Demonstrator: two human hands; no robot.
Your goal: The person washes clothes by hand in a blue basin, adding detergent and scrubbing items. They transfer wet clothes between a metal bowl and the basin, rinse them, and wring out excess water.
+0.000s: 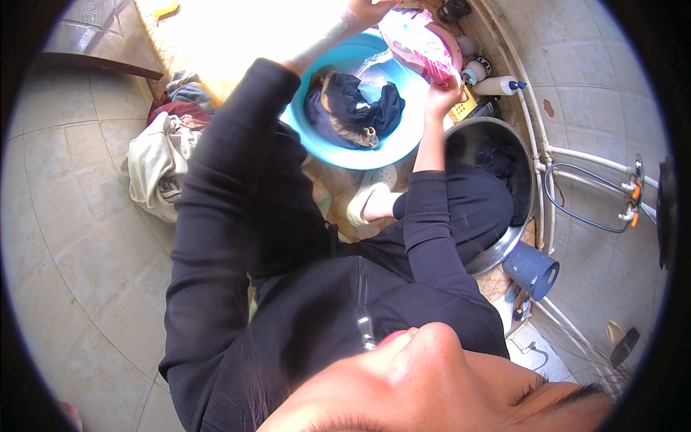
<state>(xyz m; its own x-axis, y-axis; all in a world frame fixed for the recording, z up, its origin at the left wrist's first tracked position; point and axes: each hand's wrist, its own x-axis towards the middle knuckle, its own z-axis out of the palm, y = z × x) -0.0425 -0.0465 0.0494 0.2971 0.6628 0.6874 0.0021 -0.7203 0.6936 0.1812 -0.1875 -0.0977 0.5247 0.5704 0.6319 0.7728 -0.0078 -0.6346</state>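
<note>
My right hand (447, 97) grips the lower end of a pink and white plastic packet (418, 46), which is tilted over the right rim of a light blue basin (345, 160). My left hand (372, 11) is at the top edge, close to the packet's upper end; its fingers are partly cut off, so its hold is unclear. A pale translucent streak (375, 62) runs from beside the packet into the basin. Dark clothes (351, 108) with a tan part lie inside the basin.
A metal basin (532, 205) with dark cloth stands beside my right knee, near a blue container (532, 270). Bottles (494, 86) and a yellow basket (463, 108) line the pipes at the wall. Clothes (162, 156) are piled at the left, near a brown panel (102, 63).
</note>
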